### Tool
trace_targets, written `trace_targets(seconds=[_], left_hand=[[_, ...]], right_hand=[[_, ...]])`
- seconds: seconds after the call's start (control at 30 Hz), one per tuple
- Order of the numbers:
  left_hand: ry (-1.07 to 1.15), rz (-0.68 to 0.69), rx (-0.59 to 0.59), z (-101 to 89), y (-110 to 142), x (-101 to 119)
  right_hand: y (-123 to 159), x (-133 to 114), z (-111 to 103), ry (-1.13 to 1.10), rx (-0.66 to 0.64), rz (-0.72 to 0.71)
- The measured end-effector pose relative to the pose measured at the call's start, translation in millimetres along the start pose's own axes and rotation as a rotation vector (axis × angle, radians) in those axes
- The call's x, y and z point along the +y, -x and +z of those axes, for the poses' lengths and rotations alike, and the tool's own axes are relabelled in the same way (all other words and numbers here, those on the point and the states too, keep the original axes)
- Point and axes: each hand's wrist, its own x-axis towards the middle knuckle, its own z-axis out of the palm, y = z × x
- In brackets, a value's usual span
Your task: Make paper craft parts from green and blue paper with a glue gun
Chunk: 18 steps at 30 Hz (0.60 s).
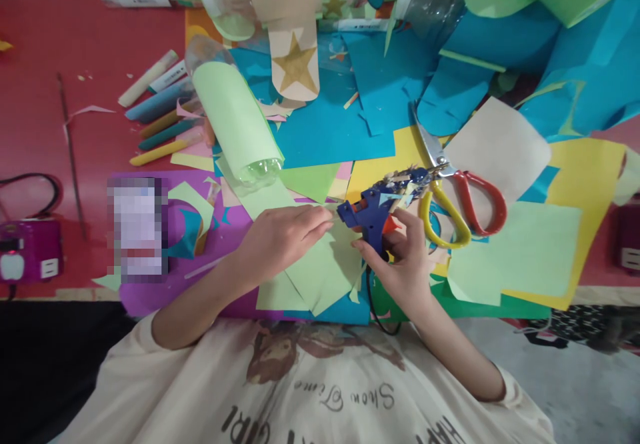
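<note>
In the head view, my right hand (407, 257) is wrapped round the handle of a blue glue gun (373, 221), its fingers near the orange trigger (390, 225). Scraps of paper and glue strings cling to the gun's front, which points right toward the scissors. My left hand (293, 234) is closed at the gun's rear end, fingertips pinching a short, clear glue stick (334, 215) that is mostly hidden. Pale green paper sheets (320, 277) lie under both hands. A plastic bottle wrapped in light green paper (235, 121) rests beyond my left hand.
Scissors (443, 164) with red and yellow handles lie open to the right. Several markers (165, 114) and a phone (140, 227) are on the left. Blue paper (310, 137), a star-marked beige strip (295, 64) and clear bottles (430, 7) crowd the far side. A black cord (373, 304) trails below the gun.
</note>
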Motion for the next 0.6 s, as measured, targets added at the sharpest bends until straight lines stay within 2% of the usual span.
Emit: trace_targets(seconds=[0.27,0.43,0.53,0.6], left_hand=[[0.133,-0.064,-0.027,1.5,-2.8,2.8],[0.401,-0.140,-0.123,-5.5,-2.7,7.5],[0.465,-0.232,-0.076,-12.2,0.5,2.8],[0.437,-0.306,0.063,-16.8,2.8,-8.9]], right_hand=[[-1.0,2.6,-4.1,-0.031,-0.003,0.062],[-19.5,2.4,-31.4,-0.187,0.042,0.046],[-36.8,6.7,-61.2,-0.249,0.183,0.013],[-48.0,10.8,-81.7,-0.233,0.376,0.003]])
